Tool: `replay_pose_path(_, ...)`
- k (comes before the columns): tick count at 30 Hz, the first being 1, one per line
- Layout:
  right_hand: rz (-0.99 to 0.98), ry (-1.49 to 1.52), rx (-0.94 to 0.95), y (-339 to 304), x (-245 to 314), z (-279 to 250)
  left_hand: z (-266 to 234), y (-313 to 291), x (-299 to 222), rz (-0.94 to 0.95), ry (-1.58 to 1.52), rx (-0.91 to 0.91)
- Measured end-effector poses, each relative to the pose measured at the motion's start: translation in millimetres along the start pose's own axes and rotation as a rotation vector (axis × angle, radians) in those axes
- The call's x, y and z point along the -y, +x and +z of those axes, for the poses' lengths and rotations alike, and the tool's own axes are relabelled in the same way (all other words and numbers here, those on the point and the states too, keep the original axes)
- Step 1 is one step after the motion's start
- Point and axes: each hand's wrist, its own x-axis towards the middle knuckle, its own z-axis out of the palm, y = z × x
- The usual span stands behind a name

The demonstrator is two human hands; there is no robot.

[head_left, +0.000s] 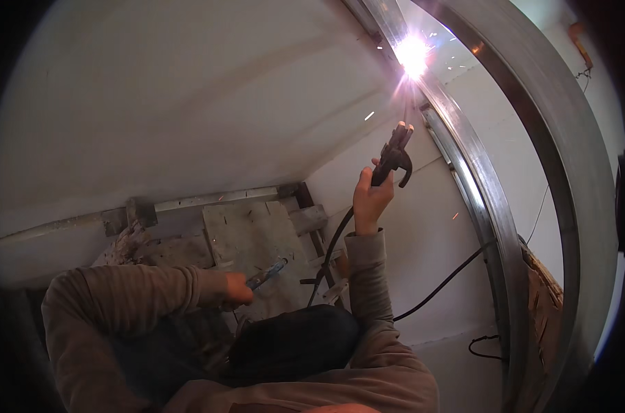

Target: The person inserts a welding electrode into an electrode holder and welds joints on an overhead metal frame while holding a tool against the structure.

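My right hand is raised and closed around the handle of a dark electrode holder. Above its jaws a bright welding arc burns against a shiny metal bar, and sparks fly off around it. Glare hides the weld spot, and the electrode itself hardly shows. Lower down on the left, my left hand is closed on a slim bluish-grey tool; its exact kind cannot be made out. That tool points up and to the right, apart from the metal.
A wide metal frame member runs down the right side. Black cable hangs from the holder. Wooden boards lie below, beyond my left hand. Splintered wood is by the frame. A dark rounded object is near my chest.
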Motion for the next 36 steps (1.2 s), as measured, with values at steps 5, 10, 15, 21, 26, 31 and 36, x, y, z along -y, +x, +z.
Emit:
replay_pose_path(5, 0.027, 0.006, -0.004, 1, -2, 1, 0, 1, 0, 0.049, 0.011, 0.005)
replay_pose_path(10, -0.010, 0.018, 0.006, 2, 1, 3, 3, 14, 7, 0.042, 0.104, -0.042)
replay_pose_path(15, -0.021, 0.157, -0.086, 6, 15, 2, 1, -8, -13, -0.034, 0.073, -0.018)
replay_pose_path(21, 0.022, 0.153, -0.066, 9, 3, 4, 2, 6, 8, 0.110, -0.023, -0.027)
replay_pose_path(26, 0.035, 0.061, -0.022, 11, 3, -4, 7, 6, 5, 0.081, -0.068, -0.046)
replay_pose_path(31, 0.034, 0.064, -0.036, 11, 0, -2, 6, 7, 2, 0.043, -0.032, -0.053)
replay_pose_path(36, 0.008, 0.051, -0.055, 11, 0, -1, 6, 11, 4, 0.035, -0.037, -0.045)
